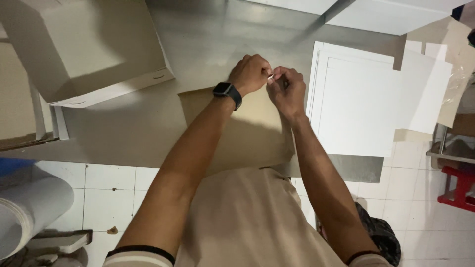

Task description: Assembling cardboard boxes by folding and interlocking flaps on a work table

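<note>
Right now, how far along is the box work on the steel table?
Done: one white box stands assembled at the table's far left. In hand: the left hand and right hand meet, fingers pinching something small and pale over a brown sheet; what it is, I cannot tell. Left: a stack of flat white sheets lies unfolded at right.

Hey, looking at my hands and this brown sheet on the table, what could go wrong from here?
The brown sheet hangs past the table edge toward you, so it may slide off. Both hands, left hand and right hand, pinch something tiny that could slip and drop. The stack of white sheets lies close beside your right arm and might get nudged.
</note>
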